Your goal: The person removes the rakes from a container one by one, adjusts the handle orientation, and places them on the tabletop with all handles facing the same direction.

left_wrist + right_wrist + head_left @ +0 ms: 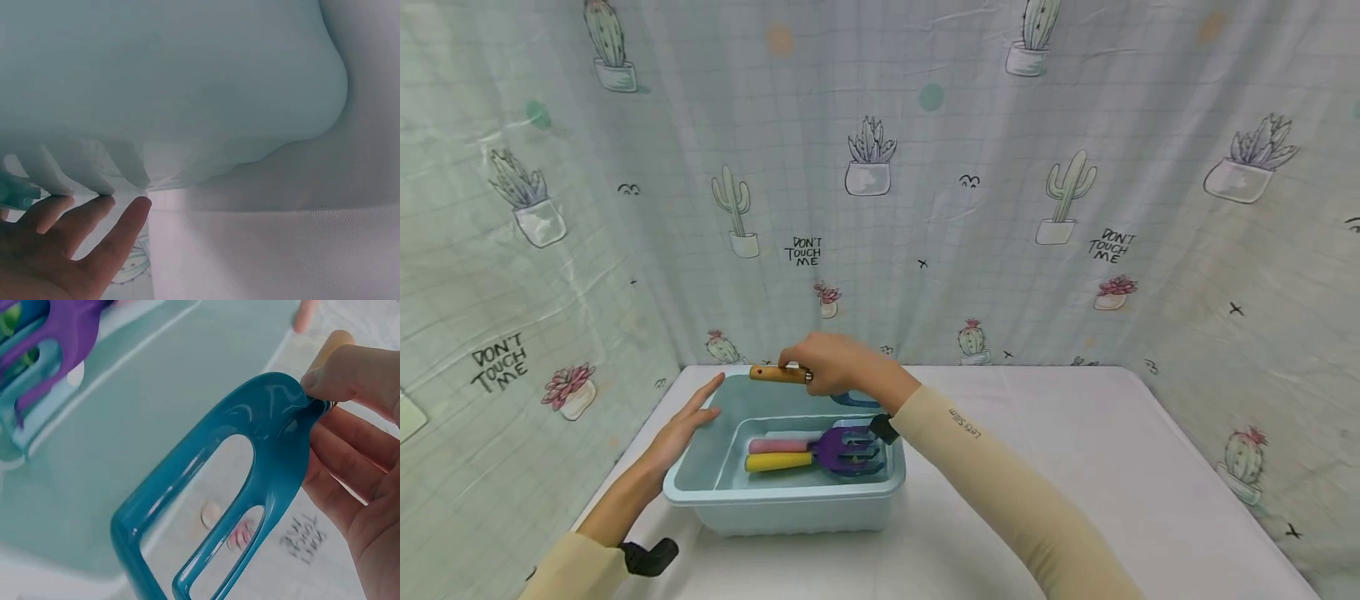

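Head view: the right hand (835, 363) at centre pinches a blue, wooden-handled fork (778, 374); the left hand (679, 425), lower left, extends unclenched fingers along a pale-blue basin (790, 516).

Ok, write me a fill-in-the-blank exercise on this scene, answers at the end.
1. The right hand holds a garden fork whose handle is made of ____.
2. In the basin, the pink handle lies beside a ____ one.
3. The uppermost fork head in there is ____.
4. The empty hand beside the basin is the person's ____ one.

Missing words: wood; yellow; purple; left.
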`<state>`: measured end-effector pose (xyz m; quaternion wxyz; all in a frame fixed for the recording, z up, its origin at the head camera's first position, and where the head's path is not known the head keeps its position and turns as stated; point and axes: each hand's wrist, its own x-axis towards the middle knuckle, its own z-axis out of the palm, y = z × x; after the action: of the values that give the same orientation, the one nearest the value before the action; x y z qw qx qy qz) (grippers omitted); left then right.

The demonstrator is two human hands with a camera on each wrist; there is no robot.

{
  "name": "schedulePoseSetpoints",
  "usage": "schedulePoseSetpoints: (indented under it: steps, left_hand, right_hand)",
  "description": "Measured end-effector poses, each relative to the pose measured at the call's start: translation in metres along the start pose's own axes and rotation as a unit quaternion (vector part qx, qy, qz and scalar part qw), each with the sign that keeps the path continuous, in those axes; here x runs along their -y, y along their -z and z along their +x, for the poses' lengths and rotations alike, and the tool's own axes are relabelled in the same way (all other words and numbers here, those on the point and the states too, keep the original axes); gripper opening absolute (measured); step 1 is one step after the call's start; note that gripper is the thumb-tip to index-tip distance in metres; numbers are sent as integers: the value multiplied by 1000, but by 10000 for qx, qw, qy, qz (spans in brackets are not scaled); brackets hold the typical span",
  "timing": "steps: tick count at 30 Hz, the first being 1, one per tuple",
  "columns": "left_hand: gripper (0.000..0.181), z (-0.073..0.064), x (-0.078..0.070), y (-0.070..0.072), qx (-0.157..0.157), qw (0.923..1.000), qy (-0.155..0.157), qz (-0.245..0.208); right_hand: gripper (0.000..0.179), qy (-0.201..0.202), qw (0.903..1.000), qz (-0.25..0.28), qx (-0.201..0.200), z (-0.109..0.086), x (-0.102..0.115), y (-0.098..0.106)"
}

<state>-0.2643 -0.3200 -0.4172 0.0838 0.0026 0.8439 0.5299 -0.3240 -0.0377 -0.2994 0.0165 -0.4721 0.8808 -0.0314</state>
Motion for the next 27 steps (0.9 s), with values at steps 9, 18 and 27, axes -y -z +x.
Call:
schedulePoseSetpoints:
  steps: [9, 18, 27]
  left_hand:
    - [66, -4, 5, 2, 97, 9991, -243, -324]
    - [66, -7, 4, 3, 120, 9995, -145, -260]
    - [67, -6, 4, -1, 165, 9993, -200, -275]
  right_hand:
    - [47, -170, 9991, 147, -364, -43, -20, 14]
    - [45, -368, 9975, 250, -547, -85, -42, 5]
    - [43, -628, 9952, 408, -628, -126, -65, -5]
